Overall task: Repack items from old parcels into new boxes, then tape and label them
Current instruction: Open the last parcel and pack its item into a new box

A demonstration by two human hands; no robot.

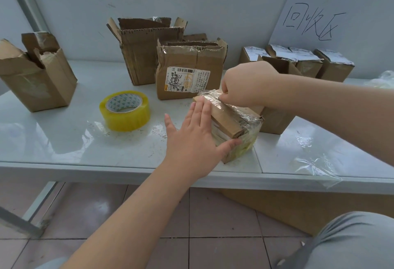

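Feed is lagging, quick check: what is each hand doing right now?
Left hand: open, fingers flat on the small parcel, pressing it down.
Right hand: closed, pinching the clear tape at the parcel's far end.

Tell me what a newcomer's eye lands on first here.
The two hands at centre: the left hand presses flat on a small taped parcel near the front edge of the table, while the right hand pinches the clear tape at its top. Next comes the yellow tape roll lying to the parcel's left, then the torn-open boxes standing along the wall behind.
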